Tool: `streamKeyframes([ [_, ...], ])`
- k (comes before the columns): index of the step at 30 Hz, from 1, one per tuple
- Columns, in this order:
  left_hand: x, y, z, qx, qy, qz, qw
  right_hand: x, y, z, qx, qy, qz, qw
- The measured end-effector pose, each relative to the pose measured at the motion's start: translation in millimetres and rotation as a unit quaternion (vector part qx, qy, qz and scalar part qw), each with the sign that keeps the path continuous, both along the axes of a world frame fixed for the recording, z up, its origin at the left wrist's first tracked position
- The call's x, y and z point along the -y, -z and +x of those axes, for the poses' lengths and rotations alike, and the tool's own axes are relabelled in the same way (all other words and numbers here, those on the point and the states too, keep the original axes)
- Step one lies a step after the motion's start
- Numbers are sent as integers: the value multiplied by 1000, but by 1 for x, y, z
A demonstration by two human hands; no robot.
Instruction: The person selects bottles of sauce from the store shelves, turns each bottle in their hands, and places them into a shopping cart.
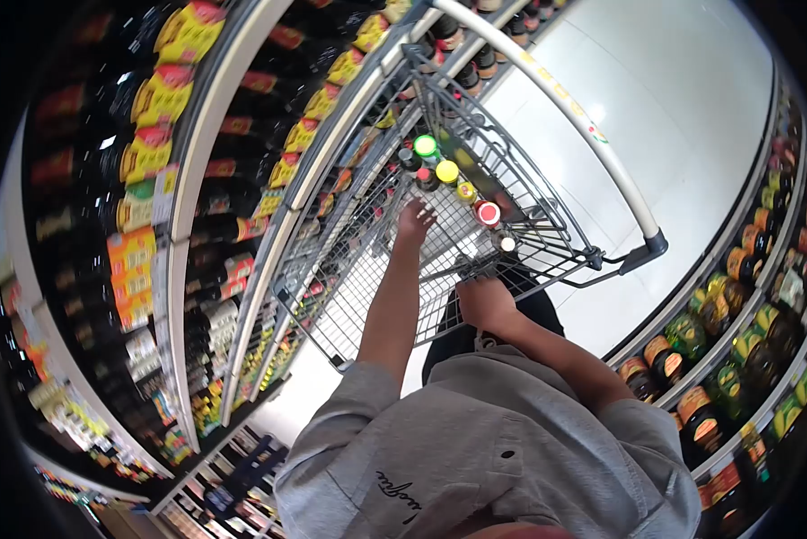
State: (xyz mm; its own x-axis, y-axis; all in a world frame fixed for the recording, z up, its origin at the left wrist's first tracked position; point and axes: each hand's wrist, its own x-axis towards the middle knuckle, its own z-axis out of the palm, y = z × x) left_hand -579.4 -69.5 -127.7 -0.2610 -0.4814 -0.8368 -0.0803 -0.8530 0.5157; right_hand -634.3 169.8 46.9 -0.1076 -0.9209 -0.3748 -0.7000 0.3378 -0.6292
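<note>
A wire shopping cart (349,314) stands in front of me, with several capped bottles grouped inside it. Among them are a green-capped bottle (426,145), a yellow-capped bottle (446,171), a red-capped bottle (488,213) and a white-capped bottle (507,243). My left hand (415,220) reaches over the basket, just short of the bottles, its fingers apart and holding nothing that I can see. At the near rim of the cart, my right hand (486,304) is closed around the edge; its fingertips are partly hidden.
Shelves (183,207) packed with bottles and labelled packs rise close on the left, against the cart's side. Another bottle shelf (718,350) curves along the right. The cart's pale handle (547,81) arcs over the shiny white floor (673,117).
</note>
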Motion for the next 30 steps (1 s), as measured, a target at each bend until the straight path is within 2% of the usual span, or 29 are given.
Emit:
streamKeyframes([
  [1, -8, -8, 16, -8, -19, -5, 1000, 0, -2, 0, -8, -19, -5, 1000],
  [2, -17, -18, 36, 27, 123, -88, 988, -1, -2, 0, -24, -13, -14, 1000],
  [3, -27, -28, 56, 66, 260, -169, 948, -1, -1, 2, -41, -7, -25, 999],
  [4, -31, -40, 75, 158, 385, -235, 878, -2, 5, 2, -46, -8, -53, 997],
  [5, -34, -55, 98, 250, 497, -291, 778, -1, 3, 1, -55, -23, -63, 996],
  [7, -49, -79, 162, 244, 426, -451, 746, 3, -2, 0, -65, -6, -7, 998],
  [8, -54, -78, 198, 294, 367, -461, 752, 5, -4, -1, -61, -4, 19, 998],
  [9, -60, -98, 225, 348, 317, -476, 742, 6, -4, -1, -72, -9, 12, 997],
  [12, -78, -136, 298, 575, 203, -523, 595, 7, -6, -2, -94, -9, 51, 994],
  [13, -80, -131, 327, 631, 182, -565, 500, 7, -9, -3, -106, -18, 47, 993],
  [14, -84, -147, 334, 653, 145, -547, 503, 8, -13, -3, -119, 6, 51, 992],
  [15, -86, -146, 343, 676, 82, -496, 538, 7, -16, -3, -132, 29, 55, 989],
  [17, -88, -113, 364, 711, -28, -368, 599, 3, -3, -4, -155, 26, 54, 986],
  [19, -86, -128, 356, 557, -25, -163, 814, 1, -3, -8, -163, 79, 27, 983],
  [20, -88, -101, 362, 614, -34, -190, 766, 1, -5, -10, -171, 86, 47, 980],
  [21, -91, -120, 338, 663, -31, -189, 723, 0, -5, -12, -185, 81, 50, 978],
  [23, -98, -126, 327, 659, -27, -191, 727, -6, 0, -20, -198, 98, 20, 975],
  [30, -116, -114, 315, 592, -7, -268, 760, -12, 4, -57, -244, 103, 27, 964],
])
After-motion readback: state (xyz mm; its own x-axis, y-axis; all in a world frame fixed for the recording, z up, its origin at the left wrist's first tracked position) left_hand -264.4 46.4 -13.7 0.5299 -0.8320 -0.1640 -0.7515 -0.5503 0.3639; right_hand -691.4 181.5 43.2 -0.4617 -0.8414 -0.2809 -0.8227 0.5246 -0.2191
